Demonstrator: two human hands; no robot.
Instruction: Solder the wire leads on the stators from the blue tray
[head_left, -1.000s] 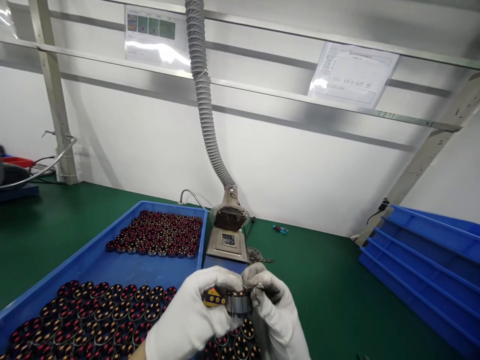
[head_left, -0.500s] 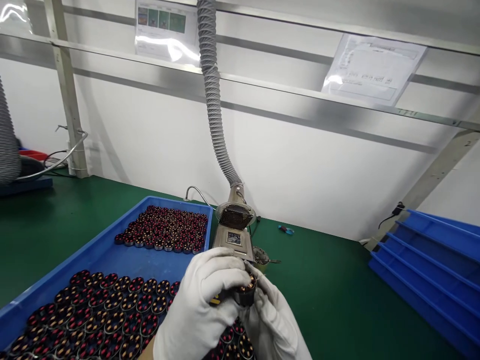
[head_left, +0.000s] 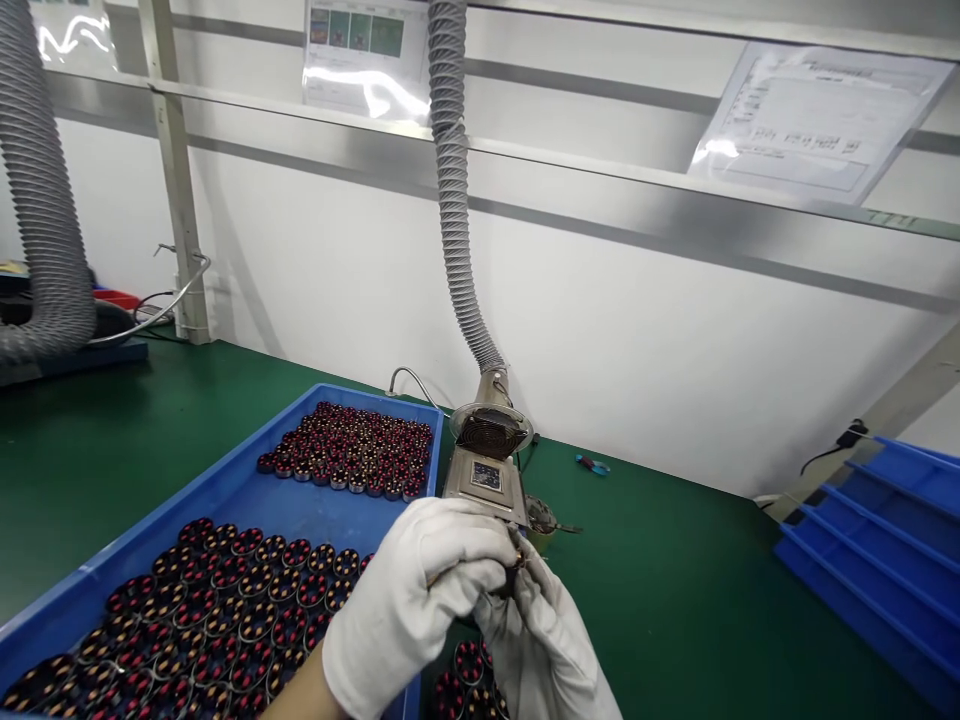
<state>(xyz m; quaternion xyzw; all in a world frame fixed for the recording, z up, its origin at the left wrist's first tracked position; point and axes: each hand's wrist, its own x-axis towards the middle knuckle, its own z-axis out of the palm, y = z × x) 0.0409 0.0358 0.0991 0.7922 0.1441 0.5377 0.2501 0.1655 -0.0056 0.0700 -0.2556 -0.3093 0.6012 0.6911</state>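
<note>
My left hand (head_left: pixel 420 595), in a white glove, is closed with its fingertips at a small round motor stator (head_left: pixel 519 562), which is mostly hidden by the gloves. My right hand (head_left: pixel 544 635), gloved too, pinches the same stator from the other side. Both hands are above the bench, just in front of a metal unit (head_left: pixel 491 490) with a square window. Similar stators (head_left: pixel 255 590) with red and copper-coloured windings lie in rows in the blue tray (head_left: pixel 315 515) at the left. More stators (head_left: pixel 469 665) show below my hands.
A grey hose (head_left: pixel 454 210) hangs down to a round hood (head_left: pixel 491 430) behind the metal unit. A small pot (head_left: pixel 541 517) with a tool across it stands beside the unit. Blue-handled pliers (head_left: pixel 592 465) lie farther back. Stacked blue trays (head_left: pixel 870 560) stand at the right.
The view has shifted, so the surroundings appear farther right. My hands have closed in around the stator, which was plainly visible between them before and is now mostly covered.
</note>
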